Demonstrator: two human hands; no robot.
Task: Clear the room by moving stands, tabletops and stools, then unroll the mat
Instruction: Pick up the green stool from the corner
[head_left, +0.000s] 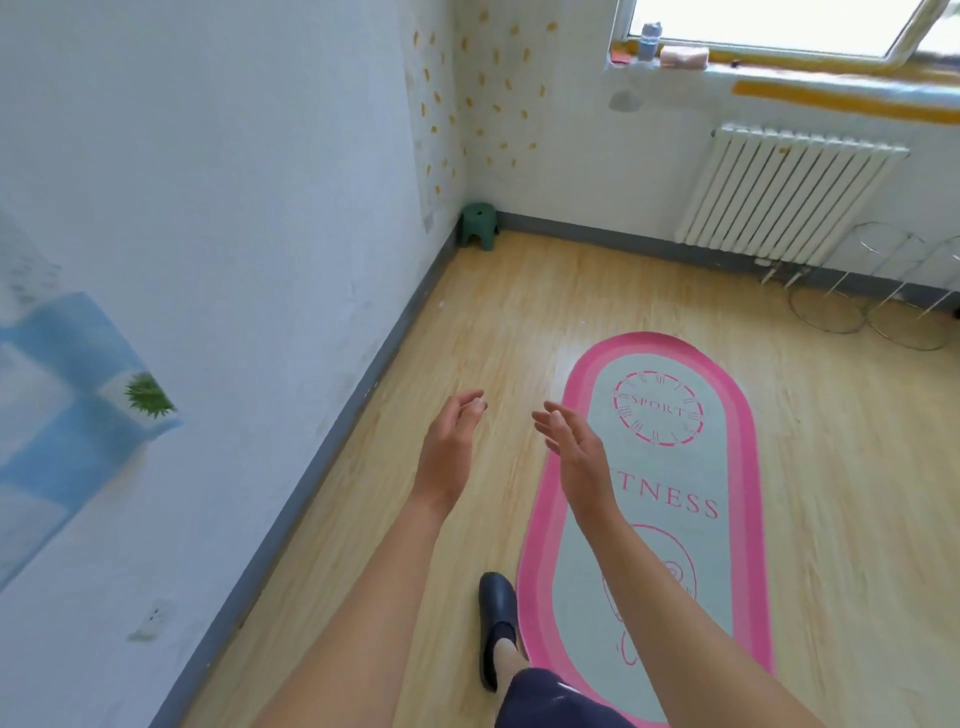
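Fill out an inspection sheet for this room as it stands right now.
Surface: wooden floor, bare around the mat.
Job's things: pink-edged mat unrolled flat; green stool in the far corner; wire stands by the radiator.
Clutter: bottle and a pink item on the windowsill.
Grippers: left hand and right hand both open, empty, held over the floor.
Cables: nothing seen.
Surroundings: wall socket low on the left wall; one dark shoe beside the mat.

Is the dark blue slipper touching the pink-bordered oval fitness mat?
Apart. The head view shows a strip of wooden floor between the dark blue slipper and the left edge of the pink-bordered oval fitness mat.
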